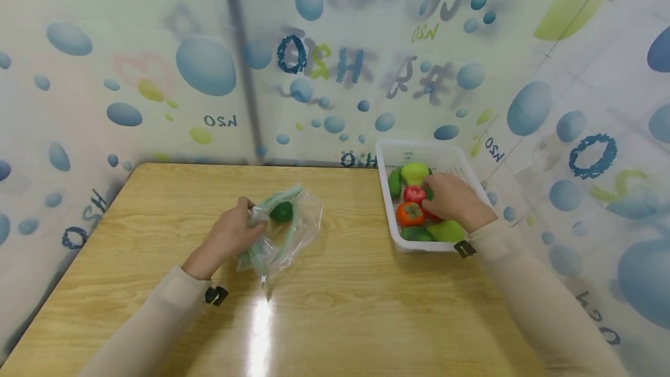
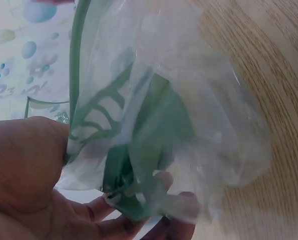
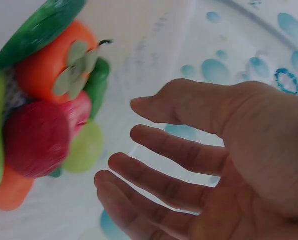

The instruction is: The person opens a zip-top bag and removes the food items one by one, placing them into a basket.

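A clear zip bag [image 1: 305,223] with green trim lies on the table with its mouth spread. Inside it shows a dark green round item [image 1: 281,212], its kind unclear. My left hand [image 1: 234,233] grips the bag's left edge; in the left wrist view, fingers [image 2: 123,227] curl behind the crumpled plastic [image 2: 209,115]. My right hand [image 1: 451,198] is over the white basket [image 1: 394,231], beside the fruit. The right wrist view shows its fingers [image 3: 159,185] apart and holding nothing, near a dark red fruit [image 3: 36,139], a persimmon [image 3: 56,65] and a green chili-like item [image 3: 38,32].
In the basket also lie a green apple-like fruit [image 1: 415,173], a red fruit [image 1: 414,194], a yellow-green pear-like fruit [image 1: 446,231] and a dark green item [image 1: 416,234]. The wooden table [image 1: 335,319] meets a patterned wall covering [image 1: 335,92] behind.
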Tool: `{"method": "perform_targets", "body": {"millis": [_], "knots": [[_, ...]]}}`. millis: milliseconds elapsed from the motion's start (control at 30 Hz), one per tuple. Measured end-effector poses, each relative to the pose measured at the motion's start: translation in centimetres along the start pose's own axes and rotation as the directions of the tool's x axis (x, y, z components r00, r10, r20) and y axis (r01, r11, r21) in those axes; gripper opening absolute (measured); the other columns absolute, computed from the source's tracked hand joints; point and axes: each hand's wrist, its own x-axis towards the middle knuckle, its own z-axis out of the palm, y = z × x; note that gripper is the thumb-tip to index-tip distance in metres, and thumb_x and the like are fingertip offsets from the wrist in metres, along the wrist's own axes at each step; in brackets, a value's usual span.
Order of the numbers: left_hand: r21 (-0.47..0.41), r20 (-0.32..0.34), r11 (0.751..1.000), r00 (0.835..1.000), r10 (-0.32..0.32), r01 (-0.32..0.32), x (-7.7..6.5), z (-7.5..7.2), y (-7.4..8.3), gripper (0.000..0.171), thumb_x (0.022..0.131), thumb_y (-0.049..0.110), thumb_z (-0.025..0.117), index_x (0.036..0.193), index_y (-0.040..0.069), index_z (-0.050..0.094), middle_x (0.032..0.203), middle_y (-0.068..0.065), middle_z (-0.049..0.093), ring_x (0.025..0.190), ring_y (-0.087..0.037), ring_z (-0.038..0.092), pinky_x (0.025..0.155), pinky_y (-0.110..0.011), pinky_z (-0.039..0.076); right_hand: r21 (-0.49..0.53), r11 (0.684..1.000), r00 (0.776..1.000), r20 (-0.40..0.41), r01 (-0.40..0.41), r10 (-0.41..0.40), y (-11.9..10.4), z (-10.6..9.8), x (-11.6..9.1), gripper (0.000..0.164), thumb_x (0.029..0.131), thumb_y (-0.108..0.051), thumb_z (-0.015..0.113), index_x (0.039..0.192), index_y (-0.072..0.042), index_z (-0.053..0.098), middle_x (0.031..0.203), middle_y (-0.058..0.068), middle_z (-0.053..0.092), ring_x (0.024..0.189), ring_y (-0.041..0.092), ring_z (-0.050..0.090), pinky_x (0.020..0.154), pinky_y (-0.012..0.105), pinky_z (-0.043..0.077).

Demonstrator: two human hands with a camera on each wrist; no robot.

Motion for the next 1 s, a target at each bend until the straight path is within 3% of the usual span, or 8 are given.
{"method": "perform_targets", "body": {"millis": [200,433,600,767,1000], "knots": [[0.011,-0.018,1.000,1.000,0.016,-0.016,0.0,0.1,-0.2,0.061,0.111,0.027,0.070,0.150,-0.014,0.047,0.118,-0.036,0.076,0.088,-0.033,0.073,0.070,-0.041,0.061,0.034,0.999,0.997,-0.069,0.026,-0.024,-3.2,-0.3,-0.4,0.029,0.099,-0.008,0.080,0.126,0.002,0.080,0.114,0.019,0.081,0.097,0.033,0.069,0.092,0.049,0.064],[-0.008,-0.008,1.000,1.000,0.021,-0.021,0.0,0.4,0.1,0.065,0.112,0.030,0.071,0.153,-0.014,0.045,0.115,-0.032,0.076,0.084,-0.030,0.072,0.067,-0.038,0.059,0.081,0.989,0.985,-0.132,0.124,-0.112,-6.3,0.1,-1.1,0.034,0.104,-0.006,0.075,0.136,0.002,0.081,0.132,0.021,0.081,0.100,0.031,0.067,0.087,0.044,0.062],[-0.007,-0.025,1.000,0.999,0.024,-0.024,0.0,0.5,0.2,0.065,0.112,0.030,0.072,0.154,-0.013,0.048,0.120,-0.033,0.076,0.088,-0.031,0.072,0.069,-0.040,0.060,0.035,0.967,0.951,-0.195,0.251,-0.240,-9.2,1.1,-1.5,0.032,0.105,-0.008,0.078,0.136,0.000,0.081,0.132,0.020,0.082,0.101,0.031,0.073,0.089,0.047,0.069],[-0.002,-0.028,1.000,0.999,0.031,-0.032,0.0,0.7,0.2,0.062,0.112,0.029,0.072,0.155,-0.011,0.052,0.125,-0.034,0.076,0.092,-0.033,0.073,0.071,-0.041,0.063,0.050,0.932,0.918,-0.203,0.358,-0.342,-13.0,2.1,-1.8,0.033,0.106,-0.013,0.082,0.138,-0.005,0.081,0.137,0.016,0.081,0.120,0.033,0.079,0.101,0.049,0.071],[-0.010,-0.023,0.999,0.999,0.034,-0.034,0.0,0.9,0.2,0.062,0.112,0.027,0.071,0.159,-0.010,0.052,0.134,-0.037,0.074,0.099,-0.036,0.076,0.076,-0.045,0.065,0.087,0.875,0.871,-0.182,0.477,-0.457,-17.8,4.3,-1.2,0.031,0.109,-0.017,0.082,0.138,-0.006,0.081,0.134,0.014,0.081,0.111,0.028,0.080,0.095,0.046,0.070]]}}
